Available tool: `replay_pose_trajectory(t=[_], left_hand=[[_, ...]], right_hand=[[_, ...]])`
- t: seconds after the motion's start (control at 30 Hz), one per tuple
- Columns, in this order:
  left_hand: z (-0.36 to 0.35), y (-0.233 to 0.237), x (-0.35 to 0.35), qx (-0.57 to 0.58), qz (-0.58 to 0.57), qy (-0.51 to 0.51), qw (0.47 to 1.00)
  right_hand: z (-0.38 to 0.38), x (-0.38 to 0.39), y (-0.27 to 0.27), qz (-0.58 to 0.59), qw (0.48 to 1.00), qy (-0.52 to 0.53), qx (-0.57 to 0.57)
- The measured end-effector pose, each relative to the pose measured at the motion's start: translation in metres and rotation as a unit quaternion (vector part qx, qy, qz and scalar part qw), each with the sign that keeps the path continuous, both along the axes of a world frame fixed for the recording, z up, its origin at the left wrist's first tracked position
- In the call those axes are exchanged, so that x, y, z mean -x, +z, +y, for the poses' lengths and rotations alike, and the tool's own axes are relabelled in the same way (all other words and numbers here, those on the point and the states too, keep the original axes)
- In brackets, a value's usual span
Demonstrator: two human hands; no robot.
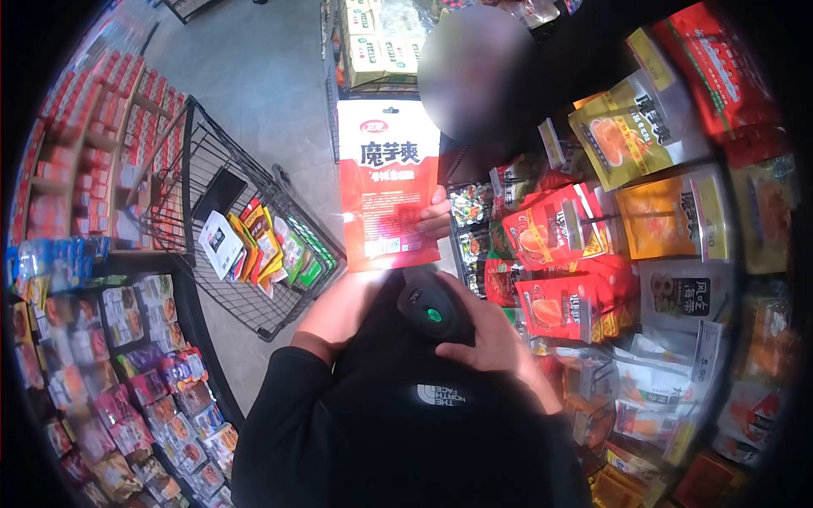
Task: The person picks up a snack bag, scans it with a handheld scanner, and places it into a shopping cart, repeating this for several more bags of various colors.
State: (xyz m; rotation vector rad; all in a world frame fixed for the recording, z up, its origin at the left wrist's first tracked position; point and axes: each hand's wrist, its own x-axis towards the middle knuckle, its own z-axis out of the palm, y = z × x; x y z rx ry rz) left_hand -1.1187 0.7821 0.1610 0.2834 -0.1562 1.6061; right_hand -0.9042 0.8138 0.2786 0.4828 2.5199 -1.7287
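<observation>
In front of me a red and white snack bag [385, 186] stands upright, its printed face towards me. My left forearm passes behind its lower edge, and the fingers of my left hand [434, 218] curl round its right side. Most of that hand is hidden by the bag. Against my chest, my right hand [487, 334] is closed around a dark handheld scanner [428, 309] with a green light on top. The scanner's front end lies just below the bag, and a darker red patch shows on the bag near the fingers.
At my left stands a wire shopping cart [267, 300] with several snack packs [254, 241] in it. Hanging snack bags [550, 229] crowd the right side. Packaged goods [135, 364] fill a left rack. Beyond the bag is a person in dark clothing [576, 51], near stacked boxes [377, 51].
</observation>
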Motion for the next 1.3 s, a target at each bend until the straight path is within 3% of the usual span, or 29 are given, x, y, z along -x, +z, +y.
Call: replay_pose_trajectory(t=[0.23,0.3,0.37,0.5,0.6,0.83,0.87,1.0,1.1,1.17,1.23,1.3], left_hand=[[0.01,0.002,-0.001,0.003,0.002,-0.011,1.0],[0.004,0.0,-0.007,-0.019,-0.002,-0.057,0.998],[0.012,-0.002,-0.015,-0.052,-0.011,-0.133,0.99],[0.018,-0.004,-0.035,-0.101,-0.016,-0.272,0.957],[0.037,-0.001,-0.041,-0.105,-0.012,-0.313,0.944],[0.071,0.006,-0.058,-0.08,0.001,-0.304,0.949],[0.049,0.006,-0.053,-0.071,0.001,-0.295,0.953],[0.075,0.004,-0.05,-0.026,0.0,-0.234,0.972],[0.063,-0.034,-0.037,0.043,0.038,-0.224,0.973],[0.064,-0.033,-0.04,0.056,0.049,-0.193,0.978],[0.066,-0.032,-0.043,-0.058,0.028,-0.214,0.975],[0.052,-0.016,-0.046,-0.027,0.008,-0.2,0.979]], right_hand=[[0.003,0.001,-0.006,-0.018,1.0,0.007,0.012],[0.007,-0.006,-0.012,-0.016,0.999,-0.031,-0.002],[0.006,-0.007,-0.014,0.016,0.999,0.001,-0.042],[0.007,-0.015,0.003,-0.017,0.999,-0.028,-0.027],[0.004,-0.023,0.006,-0.038,0.999,-0.034,-0.008],[-0.004,-0.037,0.008,-0.003,0.996,-0.086,0.016],[-0.006,-0.038,0.007,0.003,0.995,-0.097,0.013],[-0.01,-0.041,0.005,-0.025,0.992,-0.119,-0.012],[-0.014,-0.044,0.001,0.006,0.991,-0.13,-0.019],[-0.012,-0.045,0.004,-0.018,0.992,-0.121,0.008],[-0.01,-0.051,-0.007,0.044,0.99,-0.132,0.023],[-0.004,-0.057,-0.017,0.095,0.986,-0.13,0.034]])
